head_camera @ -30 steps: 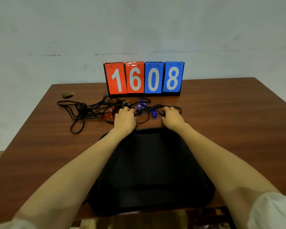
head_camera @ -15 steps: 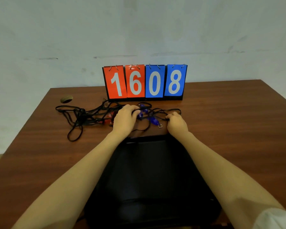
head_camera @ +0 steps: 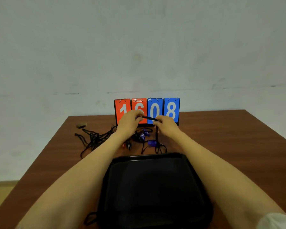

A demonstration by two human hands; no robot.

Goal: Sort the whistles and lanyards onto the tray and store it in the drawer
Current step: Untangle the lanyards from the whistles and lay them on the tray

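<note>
Black lanyard cord (head_camera: 147,117) is stretched straight between the left hand (head_camera: 128,123) and the right hand (head_camera: 167,125), each pinching it with curled fingers above the brown wooden table (head_camera: 221,138), in front of the flip scoreboard (head_camera: 171,109) reading 1608. Blue whistles (head_camera: 145,134) lie on the table at 12 o'clock from the black tray (head_camera: 152,187), a red whistle (head_camera: 123,147) at 11 o'clock and tangled lanyards (head_camera: 92,139) at 10 o'clock. The tray sits at the table's 6 o'clock edge, between the forearms.
</note>
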